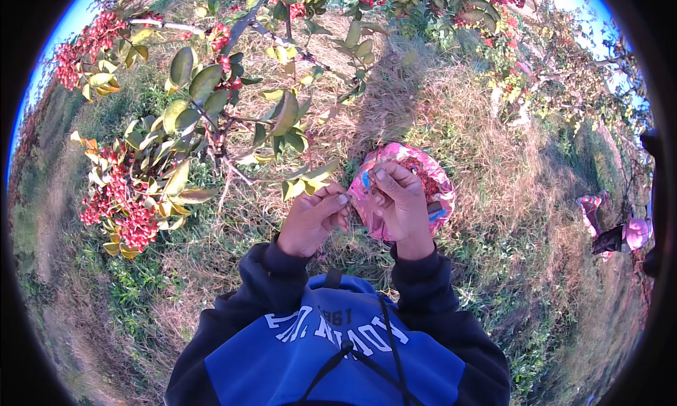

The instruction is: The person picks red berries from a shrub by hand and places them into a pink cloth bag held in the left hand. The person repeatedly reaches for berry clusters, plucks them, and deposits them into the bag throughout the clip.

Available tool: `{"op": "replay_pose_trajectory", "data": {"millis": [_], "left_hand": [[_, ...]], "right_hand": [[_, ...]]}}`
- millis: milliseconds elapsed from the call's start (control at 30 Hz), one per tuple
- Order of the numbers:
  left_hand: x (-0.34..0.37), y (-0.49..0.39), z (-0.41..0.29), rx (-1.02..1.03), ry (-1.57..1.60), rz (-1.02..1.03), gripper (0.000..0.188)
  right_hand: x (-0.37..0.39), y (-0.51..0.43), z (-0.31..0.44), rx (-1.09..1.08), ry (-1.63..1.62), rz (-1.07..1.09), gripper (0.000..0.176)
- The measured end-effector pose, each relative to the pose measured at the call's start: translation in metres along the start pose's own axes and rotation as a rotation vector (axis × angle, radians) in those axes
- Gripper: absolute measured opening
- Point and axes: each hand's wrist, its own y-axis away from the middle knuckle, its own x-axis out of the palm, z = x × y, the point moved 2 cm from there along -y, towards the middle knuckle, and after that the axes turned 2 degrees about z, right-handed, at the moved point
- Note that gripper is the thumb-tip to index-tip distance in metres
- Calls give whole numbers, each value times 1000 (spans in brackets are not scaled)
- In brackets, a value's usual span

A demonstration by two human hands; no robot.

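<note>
My left hand [316, 218] is raised below the tip of a leafy twig, its thumb and forefinger close together beside the green-yellow leaves [307, 183]. Whether the fingers grip a leaf or stem is too small to tell. My right hand [400, 202] has its thumb and fingers curled together in front of a pink patterned bag [378, 155]. Any small thing between those fingertips cannot be made out. Inside the open bag lie many small red berries [431, 186], partly hidden by the right hand.
Berry clusters [124, 205] hang among leaves at the left, with more fruit [92, 46] higher up. A bare grey branch [246, 22] reaches down from the top. Dry grass covers the ground. At the far right are pink and black items [616, 229] beside shrubs.
</note>
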Motion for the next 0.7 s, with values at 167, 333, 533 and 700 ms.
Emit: {"op": "replay_pose_trajectory", "data": {"millis": [167,333,533,700], "left_hand": [[-5,8,-5,-8,-82,-90,15],[-9,14,-8,10,-306,-72,23],[-18,24,-16,64,-328,-119,9],[-37,32,-14,23,-445,-18,8]], "right_hand": [[14,-4,-6,28,55,-40,13],[28,-3,-27,74,333,93,11],[31,-7,-31,10,527,135,14],[20,-2,-35,-50,661,227,15]]}}
